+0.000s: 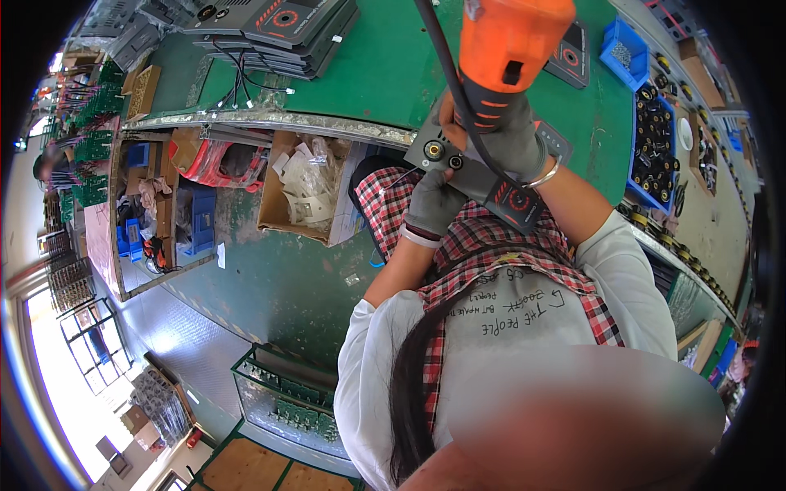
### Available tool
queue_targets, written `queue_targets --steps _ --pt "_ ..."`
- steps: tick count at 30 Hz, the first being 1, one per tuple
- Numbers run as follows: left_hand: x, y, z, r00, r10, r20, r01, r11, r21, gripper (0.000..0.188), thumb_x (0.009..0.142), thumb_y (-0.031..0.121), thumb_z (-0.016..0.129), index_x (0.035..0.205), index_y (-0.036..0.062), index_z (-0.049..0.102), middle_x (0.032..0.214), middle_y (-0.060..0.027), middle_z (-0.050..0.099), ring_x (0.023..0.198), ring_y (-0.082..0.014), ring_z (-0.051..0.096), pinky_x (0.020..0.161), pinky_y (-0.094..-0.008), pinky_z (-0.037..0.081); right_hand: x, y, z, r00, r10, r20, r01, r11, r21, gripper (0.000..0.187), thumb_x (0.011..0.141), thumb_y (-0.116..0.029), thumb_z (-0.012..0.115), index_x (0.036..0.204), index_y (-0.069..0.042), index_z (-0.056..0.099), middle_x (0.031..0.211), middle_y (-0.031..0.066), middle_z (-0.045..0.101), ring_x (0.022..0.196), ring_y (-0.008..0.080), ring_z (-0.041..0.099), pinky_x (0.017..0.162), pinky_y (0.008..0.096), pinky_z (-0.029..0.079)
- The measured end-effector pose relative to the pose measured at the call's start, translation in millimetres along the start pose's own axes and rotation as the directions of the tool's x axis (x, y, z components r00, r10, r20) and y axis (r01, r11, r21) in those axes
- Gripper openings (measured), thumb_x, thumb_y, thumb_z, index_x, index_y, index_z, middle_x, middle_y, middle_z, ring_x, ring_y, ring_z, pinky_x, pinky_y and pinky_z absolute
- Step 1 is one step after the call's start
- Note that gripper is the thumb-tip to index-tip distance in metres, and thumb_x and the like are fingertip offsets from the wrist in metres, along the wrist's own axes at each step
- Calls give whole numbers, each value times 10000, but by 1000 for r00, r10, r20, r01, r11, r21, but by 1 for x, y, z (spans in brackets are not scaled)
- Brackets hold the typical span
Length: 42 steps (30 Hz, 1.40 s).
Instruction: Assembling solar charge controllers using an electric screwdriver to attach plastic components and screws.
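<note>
Left hand (434, 203) closed on panel (517, 201) edge; right hand (509, 141) curled round orange tool (512, 45), fingers partly hidden; panel stack (299, 41) on worktop (372, 82)

And there it is, bold dark lettering running in several lines, upside down, across the pale shirt (532, 319)! Orange ring emblem on the dark panel (512, 199) over the lap, small print beside it; similar orange print topping the panel stack (282, 37) on the green worktop (385, 78).
</note>
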<state>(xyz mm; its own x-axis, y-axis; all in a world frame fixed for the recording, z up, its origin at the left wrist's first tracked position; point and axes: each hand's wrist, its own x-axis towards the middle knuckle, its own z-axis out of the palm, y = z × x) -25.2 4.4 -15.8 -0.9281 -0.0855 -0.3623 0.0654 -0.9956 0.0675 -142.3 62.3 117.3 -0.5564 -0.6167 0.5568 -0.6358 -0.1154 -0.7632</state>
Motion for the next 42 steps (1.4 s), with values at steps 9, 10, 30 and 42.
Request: queue_targets --steps 9,10,30,42 --pt "10 2 -16 999 -26 28 23 995 95 343 793 26 417 1132 -22 427 1145 -137 472 1081 -249 445 979 -387 320 -11 8 -5 932 364 4 -346 884 314 783 601 -156 754 1234 -32 310 1046 142 524 859 246 581 716 314 470" --pt "9 8 -14 999 -33 36 25 977 213 302 816 40 400 1105 -35 447 1080 -137 516 1015 -231 494 925 -354 379 -12 8 -15 930 366 -27 -343 893 291 783 601 -156 754 1234 -32 310 1046 142 524 859 246 581 716 314 470" --pt "-35 29 76 866 458 203 -304 159 939 182 848 181 471 749 29 488 588 -19 468 514 -69 430 436 -210 346 -72 26 -181 751 -114 -650 -270 846 -460 184 683 -22 617 822 6 500 672 54 591 588 107 559 544 229 447" --pt "4 -30 109 771 136 622 -458 -560 690 179 775 220 584 747 66 497 622 -127 540 539 -301 556 462 -394 413 -49 -61 -107 873 207 -441 6 900 436 311 664 -268 688 734 -39 489 749 108 527 757 247 552 705 374 462"
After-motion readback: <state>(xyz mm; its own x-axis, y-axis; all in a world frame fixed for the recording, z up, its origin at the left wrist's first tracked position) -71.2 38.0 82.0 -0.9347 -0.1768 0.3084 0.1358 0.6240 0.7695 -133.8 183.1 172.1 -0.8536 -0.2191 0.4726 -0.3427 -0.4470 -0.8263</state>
